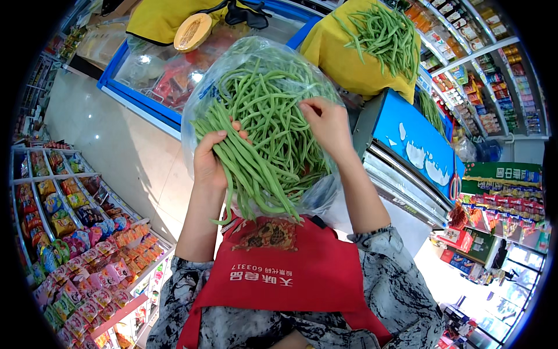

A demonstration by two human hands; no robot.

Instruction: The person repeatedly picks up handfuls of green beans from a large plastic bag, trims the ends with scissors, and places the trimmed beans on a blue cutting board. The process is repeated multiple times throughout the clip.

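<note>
My left hand (210, 162) is closed around a thick bundle of long green beans (250, 168), thumb across the top. The bundle slants down toward my red apron (287, 261). Behind it a large clear plastic bag (257, 46) gapes wide, heaped with loose green beans (274, 104). Over the right side of that heap is my right hand (327, 122), its fingers curled and the thumb near the index finger. Whether a bean is between those fingertips cannot be made out.
A glass-topped chest freezer (144, 102) with blue edges holds a halved melon (193, 32). More green beans (388, 37) lie on a yellow cloth (324, 56). Scissors (454, 185) hang beside a blue panel (405, 135). Snack shelves (83, 213) flank the left.
</note>
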